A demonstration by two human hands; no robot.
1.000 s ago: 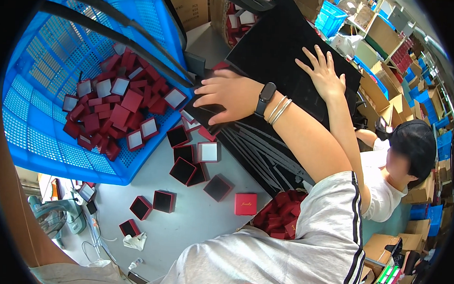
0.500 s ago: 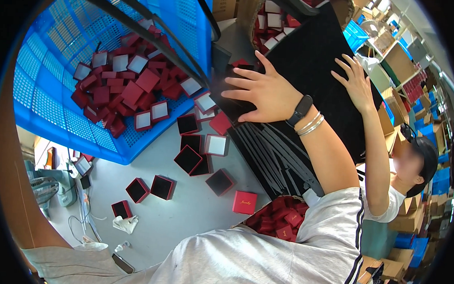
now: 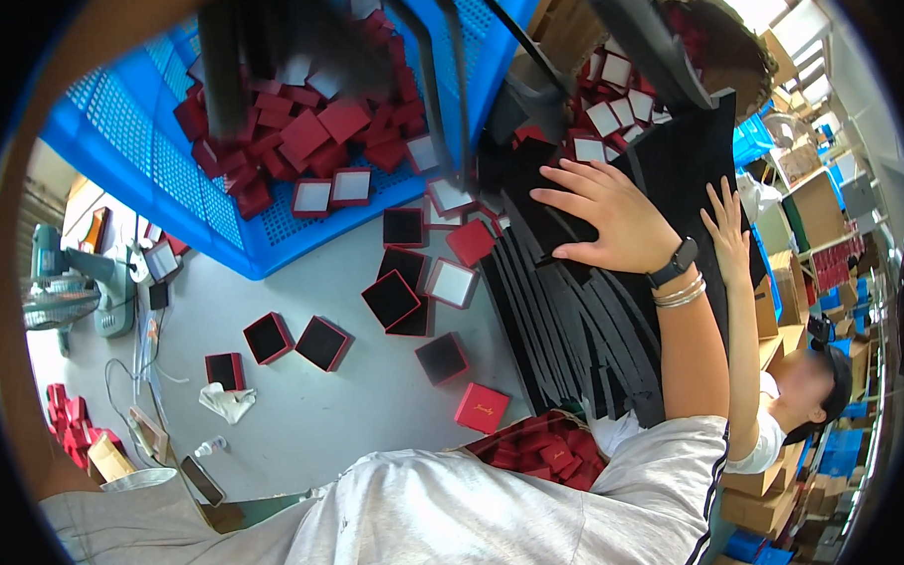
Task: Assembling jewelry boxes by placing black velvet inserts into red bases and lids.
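My right hand (image 3: 614,216), with a dark watch and bangles on its wrist, is spread over a black sheet material (image 3: 665,170), fingers apart and palm down. Beneath and nearer lie several black foam-like strips (image 3: 560,326), fanned side by side. My left arm (image 3: 57,319) rises along the left edge and its hand is out of view past the top. Blurred dark strips (image 3: 225,70) hang over a blue crate (image 3: 264,261) of small red boxes; what holds them is hidden. Another person's hand (image 3: 728,227) rests at the sheet's right edge.
Small open boxes with black insides (image 3: 322,344) lie on the grey table (image 3: 298,407). A closed red box (image 3: 482,408) sits by a container of red boxes (image 3: 546,450). A fan (image 3: 78,289), phone (image 3: 202,480) and crumpled white tissue (image 3: 227,402) are at left. The other person (image 3: 807,395) stands at right.
The view has shifted, so the table contents sit differently. My right hand stays spread on the black material. Dark strips above the crate have swung and blurred; the black sheet tilts lower.
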